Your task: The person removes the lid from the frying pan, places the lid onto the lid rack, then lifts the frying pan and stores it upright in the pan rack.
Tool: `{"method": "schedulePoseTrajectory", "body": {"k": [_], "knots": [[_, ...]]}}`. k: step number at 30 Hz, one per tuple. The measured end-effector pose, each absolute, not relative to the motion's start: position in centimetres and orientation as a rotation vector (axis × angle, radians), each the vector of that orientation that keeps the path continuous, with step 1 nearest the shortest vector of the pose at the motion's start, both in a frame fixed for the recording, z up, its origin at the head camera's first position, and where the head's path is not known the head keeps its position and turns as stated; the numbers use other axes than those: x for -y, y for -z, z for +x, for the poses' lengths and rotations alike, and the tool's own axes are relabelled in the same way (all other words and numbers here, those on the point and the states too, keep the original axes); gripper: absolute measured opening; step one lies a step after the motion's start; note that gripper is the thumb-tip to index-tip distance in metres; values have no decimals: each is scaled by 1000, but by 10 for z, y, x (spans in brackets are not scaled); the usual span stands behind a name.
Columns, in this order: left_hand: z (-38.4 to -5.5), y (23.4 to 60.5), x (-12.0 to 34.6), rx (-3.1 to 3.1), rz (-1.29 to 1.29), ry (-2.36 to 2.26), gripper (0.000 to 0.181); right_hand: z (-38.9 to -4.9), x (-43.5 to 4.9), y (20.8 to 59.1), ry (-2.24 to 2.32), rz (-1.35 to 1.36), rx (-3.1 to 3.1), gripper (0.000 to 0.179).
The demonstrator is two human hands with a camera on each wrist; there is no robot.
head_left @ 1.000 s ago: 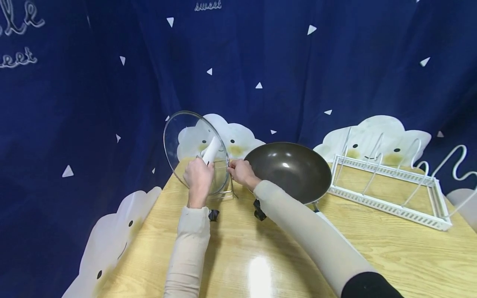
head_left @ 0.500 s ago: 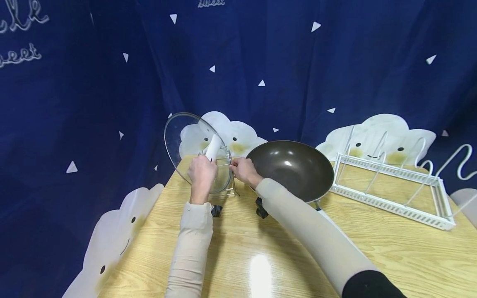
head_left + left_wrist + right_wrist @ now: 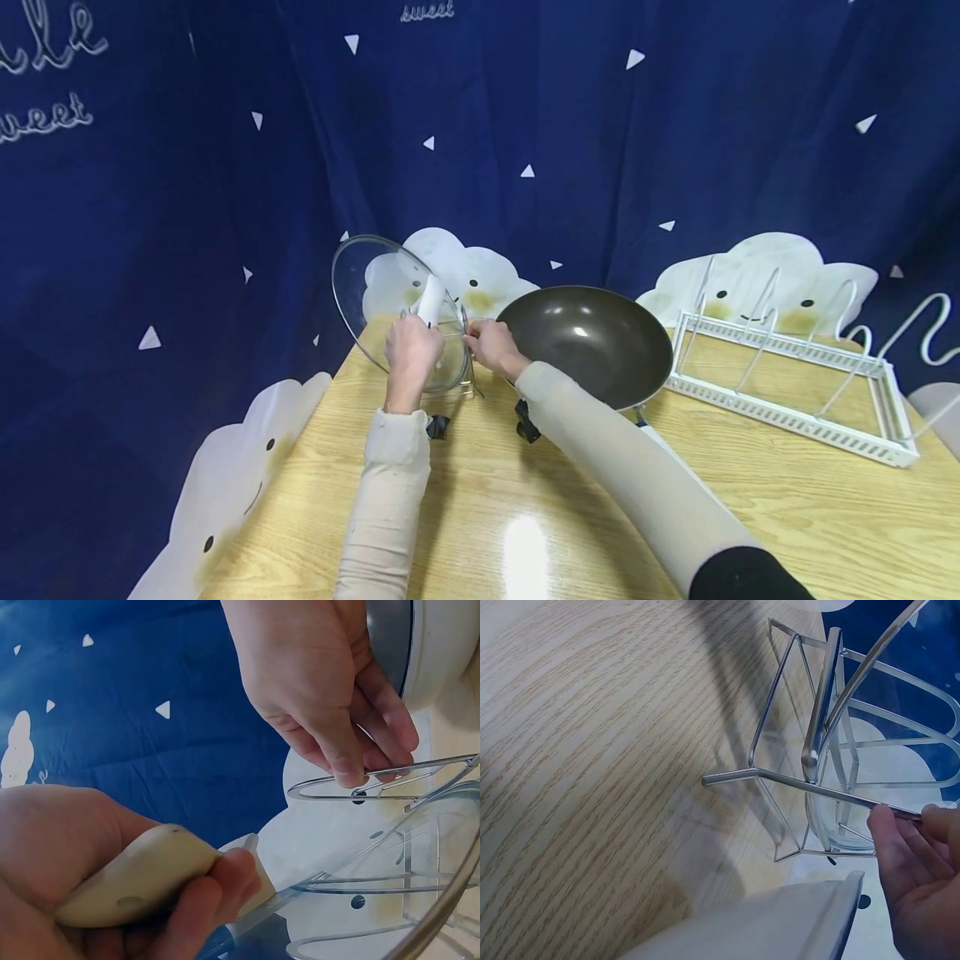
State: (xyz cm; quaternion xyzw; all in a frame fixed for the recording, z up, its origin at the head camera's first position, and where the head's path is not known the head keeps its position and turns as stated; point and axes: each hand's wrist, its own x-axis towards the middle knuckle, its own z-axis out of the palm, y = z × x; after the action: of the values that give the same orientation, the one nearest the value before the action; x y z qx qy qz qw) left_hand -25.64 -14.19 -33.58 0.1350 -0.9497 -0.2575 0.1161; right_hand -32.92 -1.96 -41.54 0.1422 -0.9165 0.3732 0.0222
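In the head view, a clear glass lid (image 3: pixel 358 287) with a metal rim stands steeply tilted at the wire rack. My left hand (image 3: pixel 412 343) grips its white handle (image 3: pixel 431 300), and the left wrist view shows the fingers curled round this handle (image 3: pixel 142 881). The lid's lower edge sits among the bars of the silver wire rack (image 3: pixel 817 791). My right hand (image 3: pixel 491 343) pinches the rack's near end bar between thumb and fingers, as seen in the right wrist view, where that hand (image 3: pixel 926 877) enters from the right.
A dark wok (image 3: pixel 588 346) with a white handle (image 3: pixel 667 450) stands right of the rack, under my right forearm. A white rack (image 3: pixel 787 417) with upright loops is at the right. Two small black objects (image 3: pixel 437 427) lie on the wooden table (image 3: pixel 480 500) in front.
My left hand has lowered the lid slightly and shifted it a little to the right, towards the rack. The right hand keeps its pinch on the wire rack.
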Motion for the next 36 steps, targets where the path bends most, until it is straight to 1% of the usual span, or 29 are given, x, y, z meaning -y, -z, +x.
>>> {"method": "schedulePoseTrajectory", "body": {"k": [8, 20, 21, 27, 28, 36], "knots": [[-255, 337, 141, 2760, 359, 853, 23, -328, 21, 417, -1167, 413, 2826, 15], [-255, 336, 140, 2784, 357, 895, 21, -329, 20, 418, -1214, 400, 2828, 16], [-255, 336, 140, 2785, 359, 898, 21, -341, 21, 431, -1218, 410, 2816, 17], [-254, 335, 139, 2780, 345, 867, 21, -339, 19, 431, -1219, 411, 2812, 19], [-253, 336, 139, 2778, 344, 863, 21, -327, 18, 418, -1216, 400, 2826, 18], [-253, 333, 140, 2789, 343, 849, 22, -330, 18, 410, -1073, 399, 2871, 18]]}}
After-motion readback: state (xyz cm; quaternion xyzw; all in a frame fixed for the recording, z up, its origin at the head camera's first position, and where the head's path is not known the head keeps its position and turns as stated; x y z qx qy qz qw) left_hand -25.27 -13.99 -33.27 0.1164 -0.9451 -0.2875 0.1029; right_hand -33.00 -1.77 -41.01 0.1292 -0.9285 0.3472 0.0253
